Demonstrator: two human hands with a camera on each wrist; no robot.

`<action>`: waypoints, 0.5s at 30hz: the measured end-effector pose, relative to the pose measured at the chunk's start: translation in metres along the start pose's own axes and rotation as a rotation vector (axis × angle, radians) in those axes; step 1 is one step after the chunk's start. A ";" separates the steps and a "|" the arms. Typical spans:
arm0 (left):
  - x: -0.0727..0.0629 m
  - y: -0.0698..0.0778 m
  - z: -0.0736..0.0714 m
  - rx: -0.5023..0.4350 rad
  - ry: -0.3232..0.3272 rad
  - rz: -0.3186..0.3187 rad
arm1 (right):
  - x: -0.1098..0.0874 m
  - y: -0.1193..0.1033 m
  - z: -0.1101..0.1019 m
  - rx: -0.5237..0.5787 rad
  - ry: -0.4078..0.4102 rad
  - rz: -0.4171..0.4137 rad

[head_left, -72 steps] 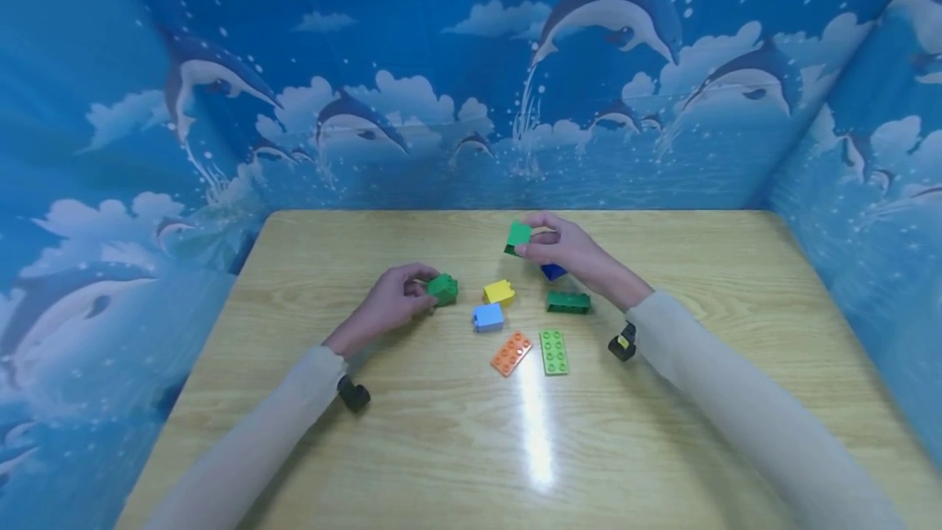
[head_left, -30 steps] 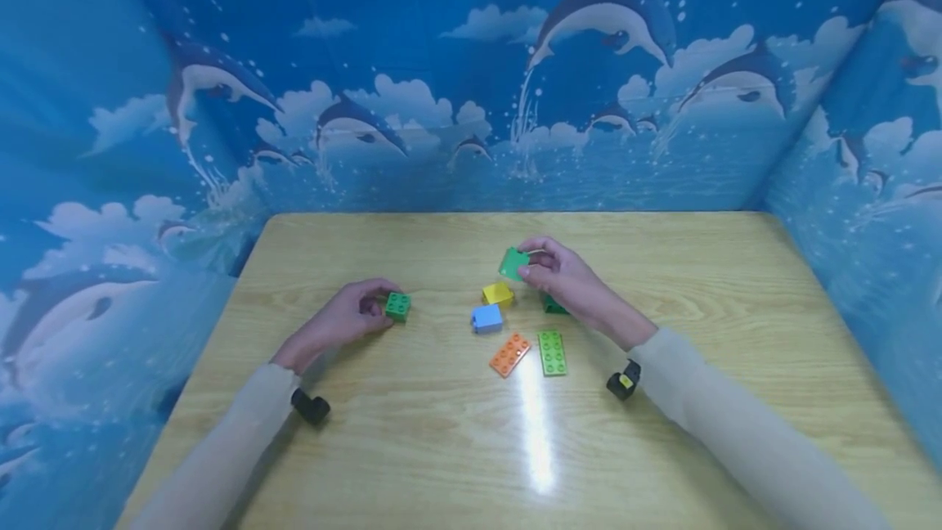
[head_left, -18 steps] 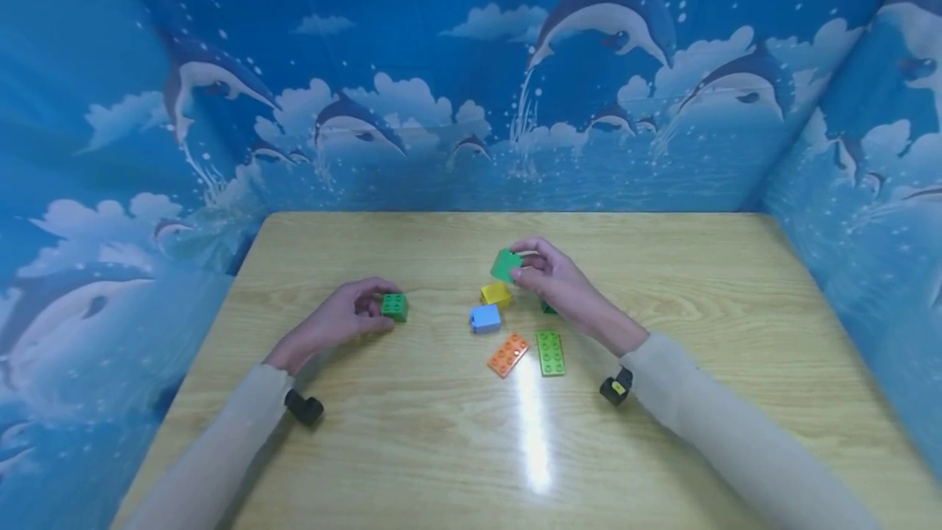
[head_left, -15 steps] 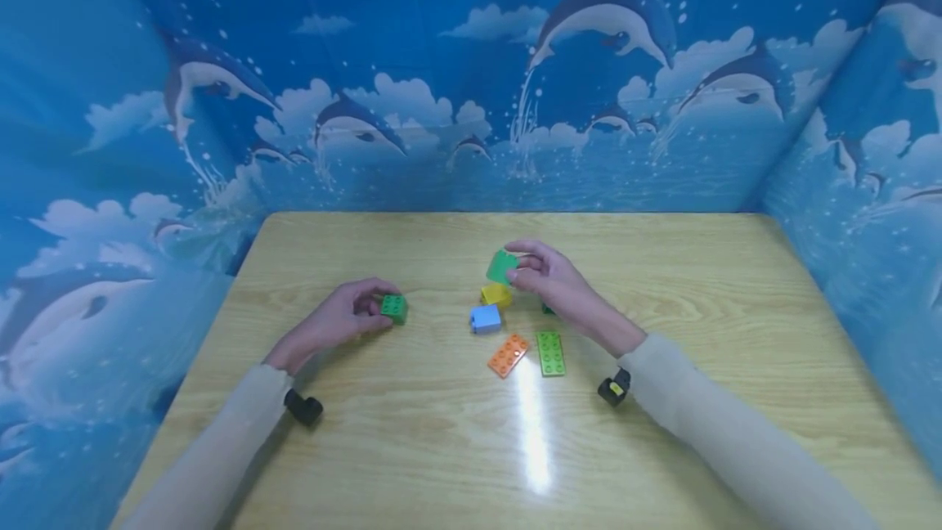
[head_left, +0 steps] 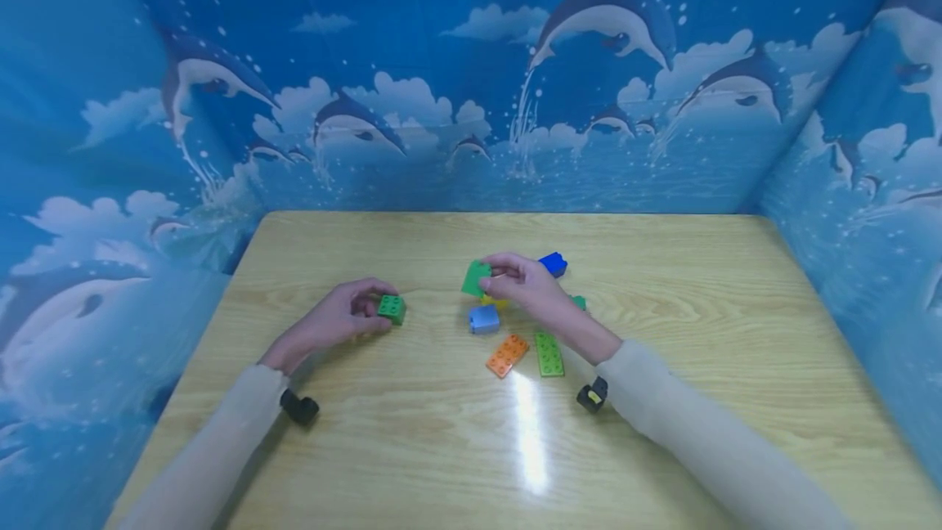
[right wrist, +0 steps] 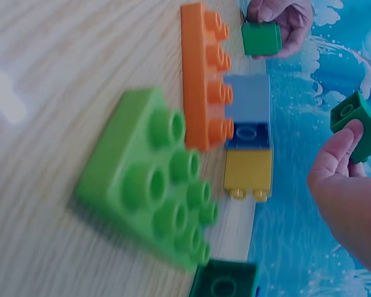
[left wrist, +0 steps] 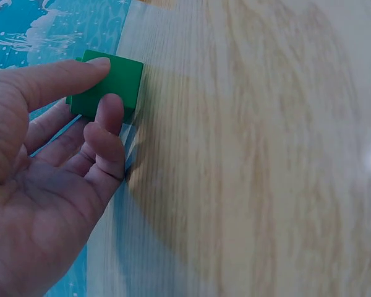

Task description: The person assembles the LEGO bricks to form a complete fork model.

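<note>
From where I stand, the closest things are the two pale sleeves running in from the lower corners, each with a small black camera at the wrist. Past them, at the lower centre, a flat orange 2x4 brick lies slantwise beside a lime-green 2x4 brick, both studs up.

A little farther in are a light blue brick and, just behind it, a yellow brick, mostly hidden from above. Left of these, the left hand pinches a green 2x2 brick between thumb and fingers, studs upward; whether it touches the table I can't tell. A dark green brick peeps out from behind the right forearm.

Near the centre, the right hand holds a second green brick at the fingertips, raised over the yellow one. The relation that counts, I'd judge, is between the two held pieces: the raised one sits to the right of its studded mate and slightly farther back, well apart. Both look squarish, so neither has a clear long axis, and the raised one's hollow underside faces upper left in the right-wrist view.

Beyond the right hand lies a dark blue brick, then the dolphin backdrop.
</note>
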State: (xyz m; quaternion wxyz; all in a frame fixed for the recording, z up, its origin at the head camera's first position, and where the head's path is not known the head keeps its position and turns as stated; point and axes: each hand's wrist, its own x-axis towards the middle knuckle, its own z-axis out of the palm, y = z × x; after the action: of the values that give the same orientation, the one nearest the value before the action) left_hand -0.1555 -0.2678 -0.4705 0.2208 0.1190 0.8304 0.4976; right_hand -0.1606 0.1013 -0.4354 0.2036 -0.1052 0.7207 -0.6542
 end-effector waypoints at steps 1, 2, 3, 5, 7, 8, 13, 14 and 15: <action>-0.001 0.000 0.000 0.000 0.000 -0.001 | 0.001 0.000 0.002 0.000 -0.007 -0.002; -0.001 0.000 0.000 -0.001 0.002 0.000 | 0.001 0.000 0.004 0.003 -0.015 -0.005; -0.002 0.001 0.000 -0.007 0.001 0.000 | 0.002 0.001 0.006 0.005 -0.020 -0.006; -0.002 0.000 -0.001 -0.018 0.003 -0.001 | 0.004 0.002 0.011 0.007 -0.024 -0.014; -0.002 -0.001 -0.001 -0.026 0.003 -0.005 | 0.006 0.002 0.016 0.023 -0.026 -0.009; -0.001 -0.002 -0.001 -0.031 0.002 -0.008 | 0.007 0.003 0.018 0.028 -0.026 -0.009; 0.001 -0.003 -0.001 -0.032 0.006 -0.009 | 0.010 0.003 0.030 0.042 -0.031 -0.011; 0.001 -0.002 -0.001 -0.030 0.010 -0.008 | 0.011 0.002 0.033 0.045 -0.032 -0.012; 0.001 -0.002 -0.001 -0.027 0.011 -0.008 | 0.012 0.002 0.036 0.041 -0.031 -0.011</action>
State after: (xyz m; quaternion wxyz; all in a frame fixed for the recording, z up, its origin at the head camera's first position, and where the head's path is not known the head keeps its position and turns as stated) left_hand -0.1564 -0.2688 -0.4722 0.2196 0.1100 0.8253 0.5085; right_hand -0.1553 0.0644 -0.4414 0.2131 -0.1151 0.7032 -0.6684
